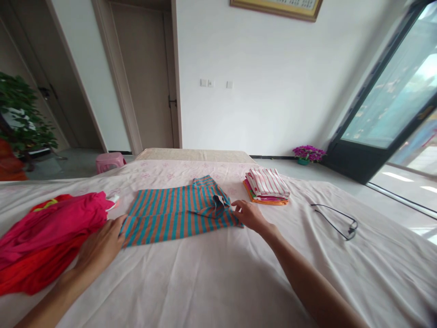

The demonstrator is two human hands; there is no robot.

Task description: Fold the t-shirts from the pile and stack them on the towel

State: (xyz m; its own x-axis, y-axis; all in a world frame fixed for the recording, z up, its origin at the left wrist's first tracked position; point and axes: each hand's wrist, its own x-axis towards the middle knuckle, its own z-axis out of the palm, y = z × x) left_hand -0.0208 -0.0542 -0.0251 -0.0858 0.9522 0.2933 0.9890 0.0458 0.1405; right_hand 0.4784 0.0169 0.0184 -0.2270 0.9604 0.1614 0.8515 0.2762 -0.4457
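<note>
A teal-and-orange striped garment [177, 212] lies spread flat on the bed sheet [211, 273], partly folded, with one sleeve turned in. My left hand [100, 246] rests at its left edge, fingers closed on the hem. My right hand [251, 215] pinches the garment's right edge near the collar tag.
A pile of pink and red clothes [48, 237] lies at the left beside my left hand. A folded stack of striped clothes [266, 186] sits at the back right. A black clothes hanger [337, 221] lies on the sheet further right. A pink stool [109, 161] stands beyond the bed.
</note>
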